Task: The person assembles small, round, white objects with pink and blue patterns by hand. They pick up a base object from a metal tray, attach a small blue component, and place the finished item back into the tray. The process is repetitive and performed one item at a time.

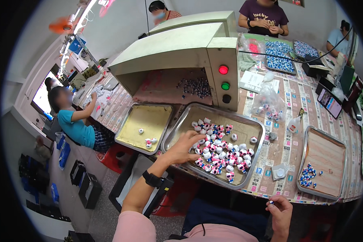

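Observation:
My left hand (pixel 184 147) reaches over the near left part of a metal tray (pixel 174 128). Its fingers are apart, at the edge of a heap of small white, pink and black toy heads (pixel 218 149). Whether the fingertips touch any is hard to tell. Off the table's near edge, my right hand (pixel 281 214) pinches a tiny blue-and-white toy piece (pixel 271 202) between thumb and fingers. More small blue-and-white pieces (pixel 307 176) lie in a second metal tray (pixel 322 150) to the right.
A yellow-lined tray (pixel 144 121) with several white heads stands left. Behind is a pale metal machine (pixel 169 52) with an opening and lit buttons. A small bottle (pixel 293 124), a plastic bag (pixel 269 103) and a phone (pixel 329 103) stand right. Other people sit around the table.

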The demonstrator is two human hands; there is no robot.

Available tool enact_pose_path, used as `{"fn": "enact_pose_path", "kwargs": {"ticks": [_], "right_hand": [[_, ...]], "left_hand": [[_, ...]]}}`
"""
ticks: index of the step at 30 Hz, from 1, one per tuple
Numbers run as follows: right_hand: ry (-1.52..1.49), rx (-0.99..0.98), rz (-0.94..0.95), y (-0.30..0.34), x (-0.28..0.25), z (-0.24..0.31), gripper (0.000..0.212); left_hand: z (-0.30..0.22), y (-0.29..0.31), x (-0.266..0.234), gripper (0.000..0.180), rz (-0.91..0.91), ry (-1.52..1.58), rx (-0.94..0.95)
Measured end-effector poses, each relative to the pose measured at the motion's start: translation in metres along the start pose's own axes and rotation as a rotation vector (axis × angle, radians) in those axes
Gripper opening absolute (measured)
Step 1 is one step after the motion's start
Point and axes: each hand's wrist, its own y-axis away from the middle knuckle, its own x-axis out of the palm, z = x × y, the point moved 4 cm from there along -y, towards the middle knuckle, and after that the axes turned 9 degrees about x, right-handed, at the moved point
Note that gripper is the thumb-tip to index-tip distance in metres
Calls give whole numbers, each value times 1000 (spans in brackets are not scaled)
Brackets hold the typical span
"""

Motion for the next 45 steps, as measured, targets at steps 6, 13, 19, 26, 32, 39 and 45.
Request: {"fn": "enact_pose_path", "kwargs": {"ticks": [6, 13, 19, 26, 32, 39, 45], "right_hand": [[5, 42, 7, 1, 5, 2, 22], [20, 6, 17, 1, 3, -1, 20], [-9, 35, 7, 3, 1, -2, 20], [-16, 31, 17, 4, -9, -6, 22], [-20, 59, 26, 0, -5, -7, 22], [-48, 33, 49, 1, -1, -4, 22], [-26, 47, 7, 0, -12, -9, 22]], "left_hand": [[-4, 0, 6, 57, -101, -57, 45], [-14, -8, 14, 33, -134, -197, -57], [-12, -9, 16, 31, -226, -252, -212], [24, 9, 0, 30, -491, -105, -157], [-13, -3, 20, 28, -247, -377, -199], [51, 15, 1, 27, -491, 71, -278], [144, 77, -75, 27, -705, -289, -386]]}}
